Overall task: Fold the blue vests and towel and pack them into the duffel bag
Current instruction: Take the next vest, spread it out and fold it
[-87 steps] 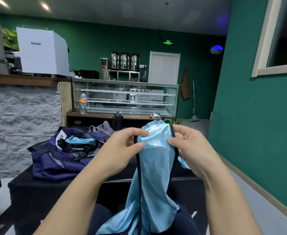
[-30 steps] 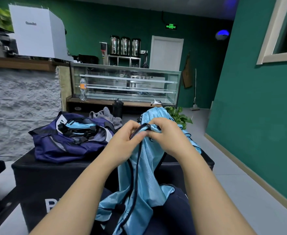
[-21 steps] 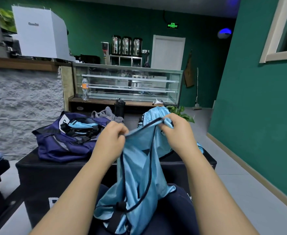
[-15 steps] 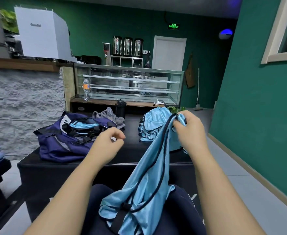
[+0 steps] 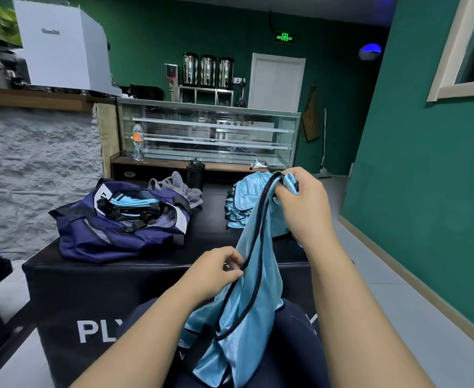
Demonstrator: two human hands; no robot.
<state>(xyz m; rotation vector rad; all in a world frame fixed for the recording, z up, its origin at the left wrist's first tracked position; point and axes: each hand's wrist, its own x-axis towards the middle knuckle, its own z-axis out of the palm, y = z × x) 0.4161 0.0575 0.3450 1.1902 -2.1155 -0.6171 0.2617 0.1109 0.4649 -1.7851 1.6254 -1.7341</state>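
The walls (image 5: pixel 415 152) are dark green. At 12 o'clock stands a glass display case (image 5: pixel 208 135), and behind it a white door (image 5: pixel 276 79) with a green exit sign (image 5: pixel 284 38) above. Three metal urns (image 5: pixel 208 70) stand left of the door. At 9 o'clock is a grey stone counter front (image 5: pixel 34 169) under a wooden top. At 2 o'clock is a window frame (image 5: pixel 454 51). The floor (image 5: pixel 392 289) is grey.

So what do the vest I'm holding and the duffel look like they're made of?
Vest: thin, shiny light-blue synthetic, probably polyester mesh; it drapes limply, with dark binding along the edges. Duffel: navy woven fabric, likely nylon, with a slight sheen and soft, slumped sides.
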